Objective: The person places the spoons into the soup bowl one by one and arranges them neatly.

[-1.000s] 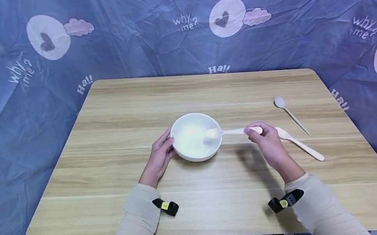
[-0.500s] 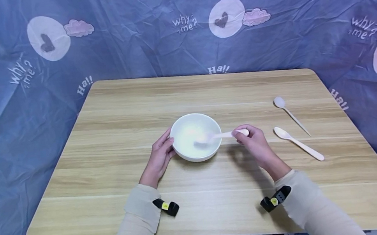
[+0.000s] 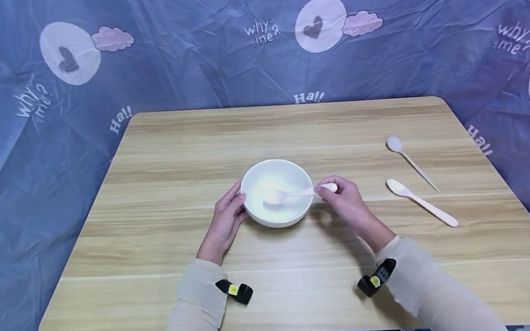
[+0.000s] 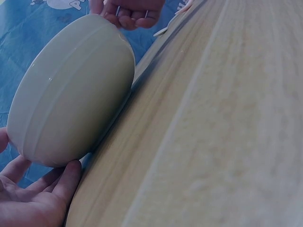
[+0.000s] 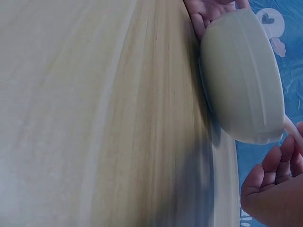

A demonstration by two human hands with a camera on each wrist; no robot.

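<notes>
A white bowl (image 3: 281,216) stands upright on the table. My left hand (image 3: 224,220) grips its left side, the thumb at the rim and the fingers against the outer wall. In the left wrist view, the fingertips of my left hand (image 4: 42,198) touch the bowl (image 4: 80,90) low down near the tabletop. My right hand (image 3: 346,202), just right of the bowl, pinches a white spoon (image 3: 298,193) near the end of its handle. The spoon's head is inside the bowl, its handle crossing the right rim. Whether the head touches the bottom cannot be told.
To the right of my right hand lie two more spoons: a thin-handled white spoon (image 3: 411,163) farther back and a thicker white spoon (image 3: 422,203) nearer. The wooden table (image 3: 131,248) ends at a blue printed cloth (image 3: 212,56) behind it.
My right hand has moved left with the spoon, carrying its head from the bowl's right rim to around the middle. The left hand and the bowl have stayed in place.
</notes>
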